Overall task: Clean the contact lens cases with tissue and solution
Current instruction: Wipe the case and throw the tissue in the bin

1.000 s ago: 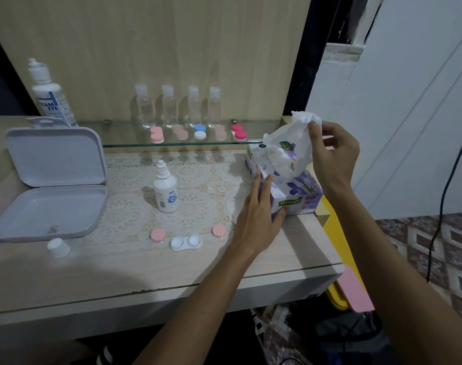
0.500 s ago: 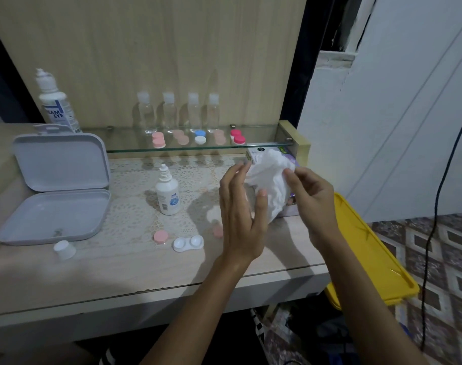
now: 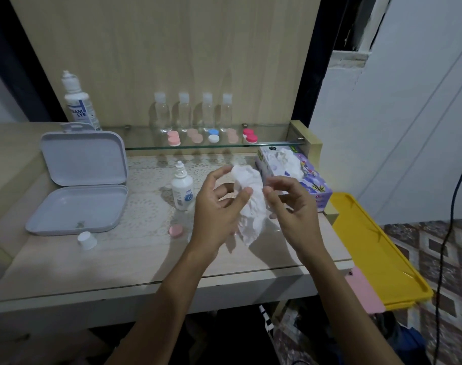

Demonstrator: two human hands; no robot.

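Observation:
Both hands hold a crumpled white tissue [image 3: 251, 204] above the table. My left hand [image 3: 216, 212] pinches it between thumb and fingers from the left. My right hand [image 3: 293, 209] grips its right side with curled fingers. A small solution bottle [image 3: 182, 191] stands uncapped just left of my left hand. One pink lens-case cap [image 3: 175, 229] lies in front of the bottle. The white lens case itself is hidden behind my left hand. The tissue box [image 3: 311, 180] sits behind my right hand, with another tissue sticking out of it.
An open grey case [image 3: 79, 180] lies at the left, a white bottle cap [image 3: 87, 240] before it. A large solution bottle [image 3: 78, 104] stands at the back left. On the glass shelf [image 3: 272, 144] are several lens cases and clear bottles. A yellow lid [image 3: 377, 254] leans off the table's right.
The tissue came free of the box and moved down and left over the table. My left hand left the box and took hold of the tissue beside my right hand.

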